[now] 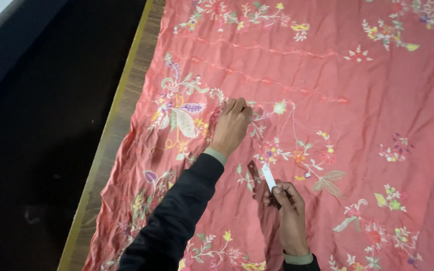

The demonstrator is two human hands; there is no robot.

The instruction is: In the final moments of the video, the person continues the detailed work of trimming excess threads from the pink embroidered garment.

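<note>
Dark floor at left, then wooden table edge (pixel 126 95) w/ coral embroidered cloth (pixel 357 100) spread over it. My left hand (pixel 231 126) presses the cloth, fingers curled, pinching fabric. Right hand (pixel 288 213) grips a small white blade (pixel 268 176), tip on the cloth.

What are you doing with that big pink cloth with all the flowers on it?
A person is leaning over a pink embroidered cloth spread on a wooden table. The left hand presses down on the fabric beside a stitched flower, fingers curled. The right hand holds a small flat tool with a white blade, its tip pointing up toward the left hand, just over the embroidery. Both arms wear dark sleeves.
</note>
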